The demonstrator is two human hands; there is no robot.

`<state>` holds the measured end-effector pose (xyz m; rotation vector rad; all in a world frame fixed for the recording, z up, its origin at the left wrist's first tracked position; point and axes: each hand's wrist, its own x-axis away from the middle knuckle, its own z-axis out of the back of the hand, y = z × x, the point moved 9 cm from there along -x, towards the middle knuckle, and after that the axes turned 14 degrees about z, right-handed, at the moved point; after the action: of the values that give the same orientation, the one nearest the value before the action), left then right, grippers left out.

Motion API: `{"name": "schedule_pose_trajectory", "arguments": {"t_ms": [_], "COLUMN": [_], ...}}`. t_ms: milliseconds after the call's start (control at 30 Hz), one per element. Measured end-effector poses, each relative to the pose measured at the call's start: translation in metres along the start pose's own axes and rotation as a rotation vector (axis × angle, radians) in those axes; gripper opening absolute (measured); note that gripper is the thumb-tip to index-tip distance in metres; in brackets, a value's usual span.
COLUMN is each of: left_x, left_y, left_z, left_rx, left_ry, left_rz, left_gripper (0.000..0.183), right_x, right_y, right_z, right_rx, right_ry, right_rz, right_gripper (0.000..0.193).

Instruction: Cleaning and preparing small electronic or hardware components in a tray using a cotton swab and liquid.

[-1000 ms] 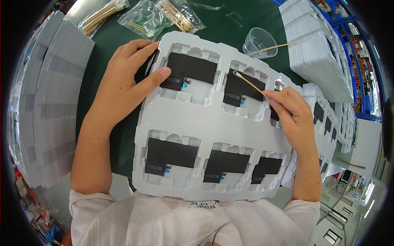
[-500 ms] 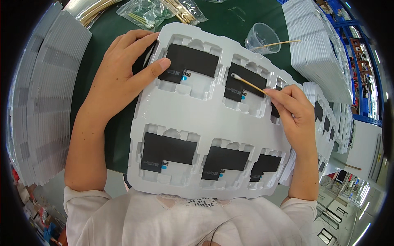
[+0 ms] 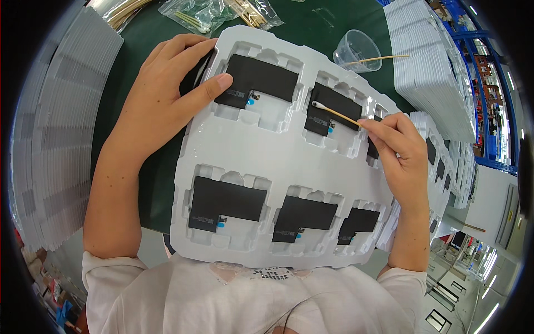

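A white plastic tray (image 3: 278, 158) with moulded pockets lies in front of me, its near edge against my body. Several flat black L-shaped batteries sit in its pockets, each with a small connector and a blue spot. My left hand (image 3: 161, 97) grips the tray's far left corner, thumb on top beside the upper-left battery (image 3: 261, 75), fingertips hidden past the rim. Between thumb and fingers, my right hand (image 3: 399, 147) pinches a wooden-stick cotton swab (image 3: 339, 114). Its white tip is over the upper-middle battery (image 3: 344, 99); whether it touches I cannot tell.
A clear plastic cup (image 3: 357, 47) holding another stick stands beyond the tray. Clear bags of sticks (image 3: 208, 15) lie at the back of the green table (image 3: 303, 15). Tall stacks of white trays rise at left (image 3: 69, 122) and right (image 3: 425, 78); more filled trays (image 3: 440, 161) lie at far right.
The tray and both hands appear slightly higher and further left in view. The swab tip stays over the same battery, and both grips are unchanged.
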<state>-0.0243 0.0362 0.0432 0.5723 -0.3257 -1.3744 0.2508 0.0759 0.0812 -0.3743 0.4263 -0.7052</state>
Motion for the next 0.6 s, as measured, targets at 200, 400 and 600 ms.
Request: {"name": "schedule_pose_trajectory", "arguments": {"t_ms": [200,400,600], "left_x": [0.0006,0.002,0.0008], "left_y": [0.0005,-0.0007,-0.0011], "left_z": [0.0,0.001,-0.0006], "left_rx": [-0.001,-0.011,-0.004], "left_ry": [0.012,0.023,0.013], "left_rz": [-0.012,-0.006,-0.008], "left_gripper": [0.05,0.05,0.051], "right_x": [-0.0041,-0.0018,-0.0031], "right_y": [0.0038,0.0036,0.0046], "right_z": [-0.0002,0.0002,-0.0008], "right_rx": [0.006,0.006,0.001], "right_ry": [0.035,0.018,0.018], "right_rz": [-0.026,-0.002,-0.014], "right_gripper": [0.021,0.021,0.02]}}
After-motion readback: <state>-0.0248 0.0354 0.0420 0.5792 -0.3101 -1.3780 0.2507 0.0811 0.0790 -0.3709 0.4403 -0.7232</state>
